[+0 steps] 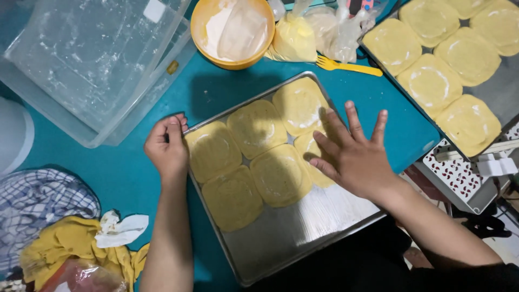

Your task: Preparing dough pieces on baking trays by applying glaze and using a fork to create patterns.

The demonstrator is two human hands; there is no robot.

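Mid-frame on the teal bench (135,178), our left hand (166,147) pinches the metal tray (303,227) rim to steady it — our right hand (354,157), fingers spread, presses a yellow dough round (313,157) flat.

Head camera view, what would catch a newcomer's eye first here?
The metal baking tray at centre, with flat yellow dough squares laid in rows. The left hand grips its left rim while the right hand presses flat, fingers spread, on the dough. A second tray of the same squares sits at upper right.
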